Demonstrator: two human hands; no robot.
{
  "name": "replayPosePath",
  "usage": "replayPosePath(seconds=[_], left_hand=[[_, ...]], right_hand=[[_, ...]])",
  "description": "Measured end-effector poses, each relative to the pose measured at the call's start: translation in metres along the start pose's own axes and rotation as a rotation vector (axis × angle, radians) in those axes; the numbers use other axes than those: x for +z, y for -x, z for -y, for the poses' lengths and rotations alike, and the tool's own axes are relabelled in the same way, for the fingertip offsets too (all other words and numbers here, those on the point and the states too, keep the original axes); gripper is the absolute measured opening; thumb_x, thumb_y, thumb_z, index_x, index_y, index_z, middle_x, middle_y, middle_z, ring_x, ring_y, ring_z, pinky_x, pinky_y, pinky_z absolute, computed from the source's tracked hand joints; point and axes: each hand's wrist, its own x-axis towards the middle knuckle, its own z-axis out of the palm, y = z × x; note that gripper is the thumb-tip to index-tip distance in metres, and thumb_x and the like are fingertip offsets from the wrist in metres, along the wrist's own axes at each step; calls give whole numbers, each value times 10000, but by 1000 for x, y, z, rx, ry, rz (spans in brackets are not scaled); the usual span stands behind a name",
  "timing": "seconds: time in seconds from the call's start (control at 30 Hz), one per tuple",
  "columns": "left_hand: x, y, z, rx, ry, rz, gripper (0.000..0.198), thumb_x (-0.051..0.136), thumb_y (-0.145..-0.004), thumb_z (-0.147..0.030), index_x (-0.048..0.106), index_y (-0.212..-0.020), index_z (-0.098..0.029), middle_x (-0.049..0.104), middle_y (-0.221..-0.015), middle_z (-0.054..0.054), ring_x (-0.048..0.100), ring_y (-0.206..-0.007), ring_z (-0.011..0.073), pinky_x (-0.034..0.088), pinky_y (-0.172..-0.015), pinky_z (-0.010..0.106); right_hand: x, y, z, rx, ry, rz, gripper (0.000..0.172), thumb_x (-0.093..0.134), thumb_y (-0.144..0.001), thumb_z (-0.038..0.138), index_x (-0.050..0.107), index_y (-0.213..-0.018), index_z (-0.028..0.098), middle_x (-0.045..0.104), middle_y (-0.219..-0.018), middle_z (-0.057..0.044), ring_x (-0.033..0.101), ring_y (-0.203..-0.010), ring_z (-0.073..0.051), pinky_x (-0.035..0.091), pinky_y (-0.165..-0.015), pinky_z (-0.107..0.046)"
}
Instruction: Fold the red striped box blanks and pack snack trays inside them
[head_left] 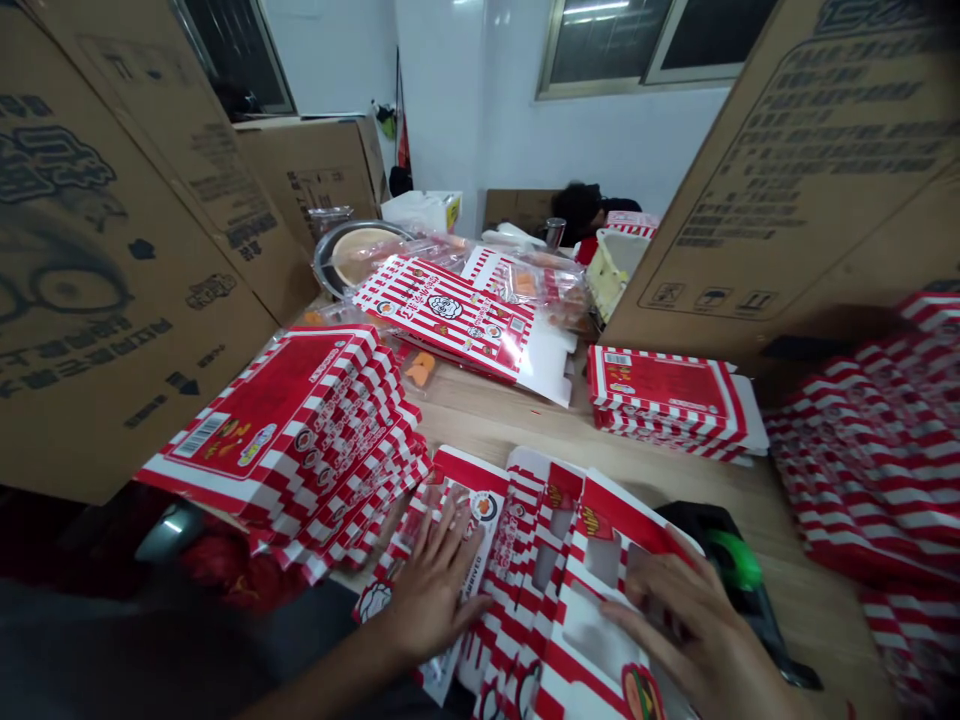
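Note:
My left hand (439, 590) lies flat with fingers spread on a red-and-white printed flat box (491, 475) near the table's front edge. Beside it is a stack of flat striped boxes (525, 560) with cut-out windows. My right hand (697, 625), slightly blurred, curls its fingers and thumb over the right side of the top flat box (577, 640), which has a white panel and food pictures. Part of that box is hidden under the hand. Just beyond my right hand, a black tape dispenser with a green part (735, 560) rests on the table.
A tall pile of striped boxes (300, 440) stands left, a smaller stack (664, 390) right, and more boxes (877, 450) far right. Printed flat boxes (450, 310), plastic packets and a metal bowl (326, 265) lie behind. Large cartons (97, 250) flank the table; a person (581, 210) is behind.

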Motion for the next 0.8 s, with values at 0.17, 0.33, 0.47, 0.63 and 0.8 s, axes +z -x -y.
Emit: replayPosePath(seconds=[0.17,0.33,0.47,0.63,0.8], left_hand=[[6,0,10,-60,-83,-48,539,345,-904,-343,227,-1403,-174,220,-1477,91,146,-1363,262,214,-1080,472],[4,-5,27,-45,-102,-54,550,367,-895,-357,237,-1398,-177,207,-1482,87,138,-1366,247,218,-1081,449],[4,-7,43,-84,-125,-57,545,379,-887,-326,249,-1394,-176,225,-1477,88,154,-1363,247,221,-1077,455],[4,-10,75,-103,-157,-100,527,380,-881,-342,303,-1372,-166,291,-1453,90,182,-1356,245,221,-1076,454],[2,-10,93,-89,-191,-101,514,377,-880,-351,338,-1356,-160,311,-1443,106,207,-1348,250,254,-1059,455]], right_hand=[[1,3,-1,15,-8,23,292,562,-788,457,510,-642,209,559,-569,28,566,-543,-147,445,-849,-414],[2,1,-1,-8,-8,-8,284,562,-787,457,514,-642,217,570,-572,23,574,-549,-155,439,-881,-420],[1,-3,3,5,-7,22,286,566,-787,449,502,-633,217,561,-563,27,563,-540,-147,454,-868,-410],[-2,-5,10,-46,2,50,272,590,-786,399,471,-628,212,531,-548,47,553,-513,-132,470,-842,-424],[0,-1,12,-73,40,-20,235,623,-762,381,473,-689,216,568,-607,39,595,-572,-150,470,-853,-436]])
